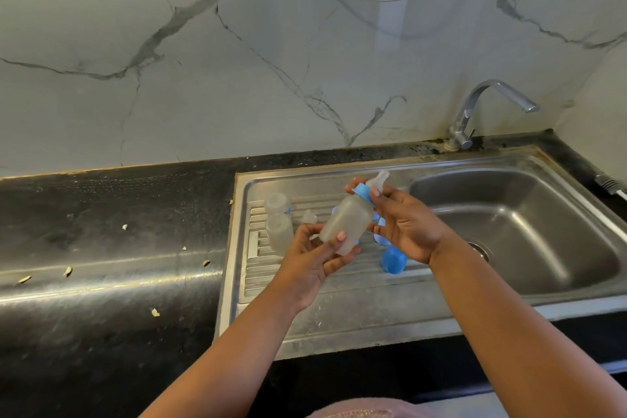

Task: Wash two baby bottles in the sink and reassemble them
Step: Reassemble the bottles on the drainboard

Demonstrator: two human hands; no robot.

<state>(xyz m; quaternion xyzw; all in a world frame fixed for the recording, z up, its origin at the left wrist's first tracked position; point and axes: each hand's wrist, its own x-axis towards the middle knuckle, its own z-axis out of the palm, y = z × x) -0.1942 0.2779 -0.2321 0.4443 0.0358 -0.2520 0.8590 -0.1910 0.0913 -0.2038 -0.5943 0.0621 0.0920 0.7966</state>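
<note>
Frosted translucent plastic baby bottle (346, 220) with a blue screw ring (362, 193) and a clear silicone teat (379, 179) is held in the air above the ribbed steel draining board (305, 285), just left of the stainless sink basin (529, 234). Its long axis slants from the base, low and toward the person, up and away to the right, where the teat points toward the curved chrome tap (488, 105). The left hand (314, 261) curls its fingers and thumb round the base end, while the right hand (403, 220) pinches the blue ring between thumb and fingertips, its other fingers loosely spread. So the ring lies at the upper right end, nearest the right hand; any twisting of it would likely be done by that hand against the left hand's steady hold. On the board behind stand two more frosted bottle bodies (278, 224), a loose teat (309, 216) and a blue domed cap (393, 260)
</note>
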